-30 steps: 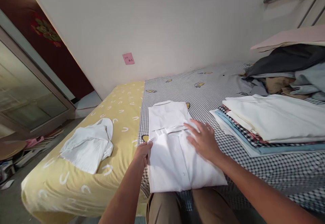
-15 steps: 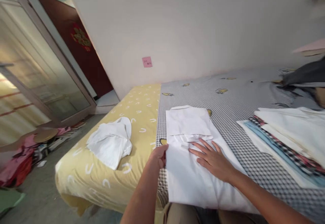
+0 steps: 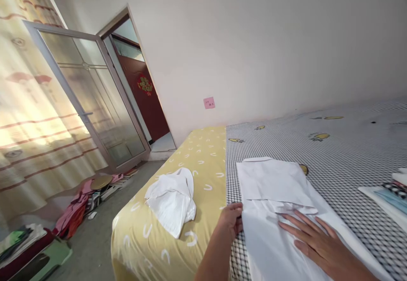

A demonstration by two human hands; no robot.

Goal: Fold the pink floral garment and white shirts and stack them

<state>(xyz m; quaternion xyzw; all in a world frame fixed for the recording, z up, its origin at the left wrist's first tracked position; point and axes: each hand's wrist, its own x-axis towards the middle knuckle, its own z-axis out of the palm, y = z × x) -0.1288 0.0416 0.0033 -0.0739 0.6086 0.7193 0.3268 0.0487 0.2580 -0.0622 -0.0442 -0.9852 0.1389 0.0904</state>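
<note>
A white shirt [image 3: 270, 181] lies folded lengthwise on the checked sheet in front of me, its collar at the far end and a folded-over flap across its upper part. At the shirt's left edge my left hand [image 3: 229, 222] is closed, thumb and fingers pinching the fabric. My right hand [image 3: 318, 243] lies flat on the cloth just below the flap, fingers spread. To the left, a crumpled white garment [image 3: 173, 200] rests on the yellow part of the bed.
A stack of folded clothes [image 3: 389, 198] is cut off at the right edge. The yellow bed cover [image 3: 203, 145] drops at the left to the floor, where a green stool [image 3: 52, 259] and scattered items [image 3: 78, 206] lie. Beyond stands an open glass door [image 3: 95, 90].
My view has swung left and up, so the bed and shirt appear lower and further right. Both hands keep their places on the shirt.
</note>
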